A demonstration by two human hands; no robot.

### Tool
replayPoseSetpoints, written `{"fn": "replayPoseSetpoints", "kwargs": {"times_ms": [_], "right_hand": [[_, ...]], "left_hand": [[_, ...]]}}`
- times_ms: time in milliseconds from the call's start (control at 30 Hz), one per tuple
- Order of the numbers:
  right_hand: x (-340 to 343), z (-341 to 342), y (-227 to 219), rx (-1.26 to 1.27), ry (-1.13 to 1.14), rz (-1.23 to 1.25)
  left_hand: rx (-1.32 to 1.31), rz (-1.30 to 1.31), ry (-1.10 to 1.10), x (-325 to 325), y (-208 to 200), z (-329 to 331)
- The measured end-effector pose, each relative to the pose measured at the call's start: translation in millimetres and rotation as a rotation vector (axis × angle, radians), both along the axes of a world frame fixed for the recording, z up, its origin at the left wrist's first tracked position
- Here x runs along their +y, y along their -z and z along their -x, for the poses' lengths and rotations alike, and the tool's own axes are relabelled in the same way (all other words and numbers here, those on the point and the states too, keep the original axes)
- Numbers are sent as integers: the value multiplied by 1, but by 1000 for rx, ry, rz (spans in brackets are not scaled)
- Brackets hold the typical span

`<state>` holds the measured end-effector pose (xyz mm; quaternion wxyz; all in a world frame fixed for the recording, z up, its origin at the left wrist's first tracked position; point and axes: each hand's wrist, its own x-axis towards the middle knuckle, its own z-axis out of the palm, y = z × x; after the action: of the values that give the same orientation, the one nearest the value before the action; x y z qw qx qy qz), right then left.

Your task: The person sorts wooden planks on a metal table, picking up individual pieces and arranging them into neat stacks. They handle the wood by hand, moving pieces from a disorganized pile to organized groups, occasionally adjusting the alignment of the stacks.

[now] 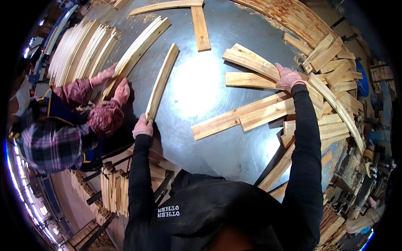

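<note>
My left hand [143, 126], in a pink glove, grips the near end of a narrow wooden strip [162, 81] that points away across the metal table [180, 144]. Out to the right, my right hand [289, 78], also gloved, is closed over the end of a wooden board [253, 61] at the edge of a loose pile. Its palm side is hidden. Below that hand, a shorter board [247, 80] and two long boards [226, 121] fan out toward the middle of the table. A long slat [337, 104] slants just right of my right hand.
At the left, a co-worker's gloved hands [112, 83] hold a few strips [140, 46] beside a stack of strips [81, 52]. Two boards [200, 29] lie at the far edge. Jumbled offcuts [335, 62] crowd the right. Racked wood [113, 190] stands below left.
</note>
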<state>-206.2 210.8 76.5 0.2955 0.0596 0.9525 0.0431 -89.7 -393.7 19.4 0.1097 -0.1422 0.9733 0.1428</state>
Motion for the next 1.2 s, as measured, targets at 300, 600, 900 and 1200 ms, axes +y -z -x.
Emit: {"fn": "replayPoseSetpoints", "kwargs": {"times_ms": [300, 600, 900, 1200], "right_hand": [[-14, -27, -18, 18, -114, 4], [-86, -26, -70, -112, 493, 1531], [-386, -8, 119, 267, -102, 851], [-193, 37, -69, 150, -14, 418]], "left_hand": [[508, -381, 426, 159, -7, -31], [53, 325, -86, 58, -55, 42], [-122, -367, 55, -12, 42, 30], [-31, -180, -139, 10, 6, -14]]}}
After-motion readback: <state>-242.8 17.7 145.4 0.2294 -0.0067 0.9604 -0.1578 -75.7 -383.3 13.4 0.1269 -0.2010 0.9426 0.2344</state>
